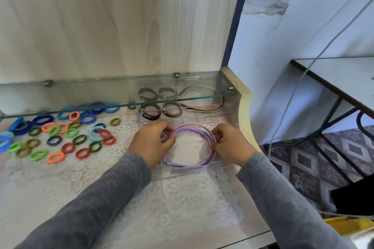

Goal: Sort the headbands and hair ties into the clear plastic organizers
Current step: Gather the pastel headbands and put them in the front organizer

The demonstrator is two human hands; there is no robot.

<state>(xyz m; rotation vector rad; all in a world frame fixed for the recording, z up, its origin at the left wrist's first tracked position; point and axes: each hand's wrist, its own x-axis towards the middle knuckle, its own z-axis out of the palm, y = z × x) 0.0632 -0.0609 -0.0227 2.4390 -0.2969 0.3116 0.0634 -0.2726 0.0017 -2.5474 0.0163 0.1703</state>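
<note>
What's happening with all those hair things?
A person in grey sleeves grips a bunch of pink and purple headbands with the left hand and right hand, in the near clear organizer. The organizer behind already holds brown hair ties and a tan headband. Many colourful hair ties lie loose on the lace cloth, unsorted.

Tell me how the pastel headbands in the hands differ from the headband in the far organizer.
The pastel headbands are pink, lilac and blue; the far headband is dark brown and beige. The pastel headbands are stacked and gripped by the left hand and right hand; the far headband lies untouched, partly under the glass shelf. Both are thin curved bands.
</note>
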